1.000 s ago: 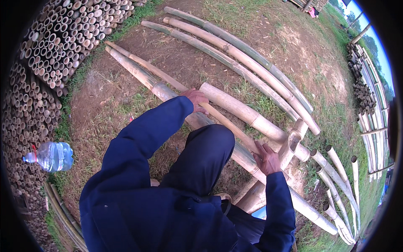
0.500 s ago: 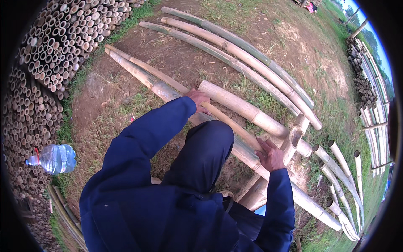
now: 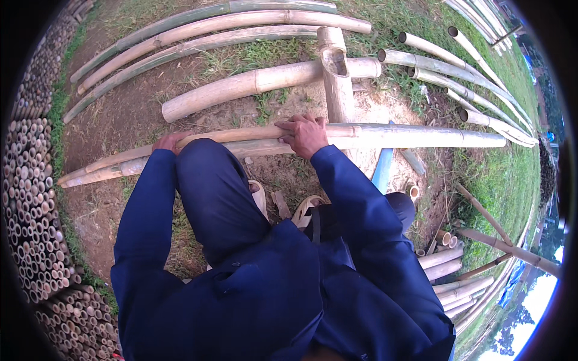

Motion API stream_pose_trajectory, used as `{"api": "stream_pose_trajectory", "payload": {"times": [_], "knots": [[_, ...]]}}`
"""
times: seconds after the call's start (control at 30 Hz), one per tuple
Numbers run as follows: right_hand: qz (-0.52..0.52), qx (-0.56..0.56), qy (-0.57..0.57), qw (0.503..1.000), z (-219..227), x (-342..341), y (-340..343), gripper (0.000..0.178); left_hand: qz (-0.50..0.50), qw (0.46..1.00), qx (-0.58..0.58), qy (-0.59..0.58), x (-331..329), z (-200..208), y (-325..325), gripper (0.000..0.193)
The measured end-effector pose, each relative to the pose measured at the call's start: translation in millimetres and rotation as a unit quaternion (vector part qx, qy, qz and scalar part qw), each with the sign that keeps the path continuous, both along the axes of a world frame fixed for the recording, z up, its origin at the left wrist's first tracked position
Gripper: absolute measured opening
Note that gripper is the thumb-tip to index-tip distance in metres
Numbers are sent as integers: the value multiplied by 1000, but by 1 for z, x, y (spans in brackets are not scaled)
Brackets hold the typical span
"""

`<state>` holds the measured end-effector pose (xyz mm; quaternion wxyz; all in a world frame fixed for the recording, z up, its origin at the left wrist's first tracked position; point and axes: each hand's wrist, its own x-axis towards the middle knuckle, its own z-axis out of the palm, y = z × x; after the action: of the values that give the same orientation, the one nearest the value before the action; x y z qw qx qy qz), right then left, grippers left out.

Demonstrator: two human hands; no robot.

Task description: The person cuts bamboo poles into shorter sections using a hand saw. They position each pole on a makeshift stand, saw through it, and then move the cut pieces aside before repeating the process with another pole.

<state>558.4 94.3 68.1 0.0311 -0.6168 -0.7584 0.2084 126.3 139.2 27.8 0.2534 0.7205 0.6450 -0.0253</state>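
Observation:
A long split bamboo strip (image 3: 238, 135) lies along a thicker bamboo pole (image 3: 421, 137), which runs across in front of me and rests on a notched bamboo post (image 3: 338, 90). Beside my raised knee, my left hand (image 3: 170, 142) is closed round the strip; the knee hides part of its fingers. My right hand (image 3: 306, 133) grips the strip farther right, close to the post, its fingers laid over the top. Just right of the post, a long blue thing (image 3: 383, 167) leans under the pole; its kind I cannot make out.
Beyond the strip lies a thick bamboo length (image 3: 223, 93), with several long poles (image 3: 205, 45) behind it. More cut poles (image 3: 457, 66) lie at right on the grass. Stacked bamboo (image 3: 36, 198) lines the left side. Short cut pieces (image 3: 442, 259) lie at lower right.
My view has swung to the right, so the pole now runs nearly level and the water bottle at left is out of sight. Both hands stay on the strip.

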Motion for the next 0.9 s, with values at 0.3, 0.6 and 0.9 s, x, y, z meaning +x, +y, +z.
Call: {"api": "stream_pose_trajectory", "payload": {"times": [0.3,0.6,0.9], "knots": [[51,118,-36,991,-22,-2,-31,89,-118,988,-75,-59,-36,-6,41,70],[67,130,-116,982,-30,-2,-31,57,-225,974,21,-28,297,92,35,100],[33,224,64,972,-65,-2,-35,62,-293,943,-82,135,420,60,4,90]]}}
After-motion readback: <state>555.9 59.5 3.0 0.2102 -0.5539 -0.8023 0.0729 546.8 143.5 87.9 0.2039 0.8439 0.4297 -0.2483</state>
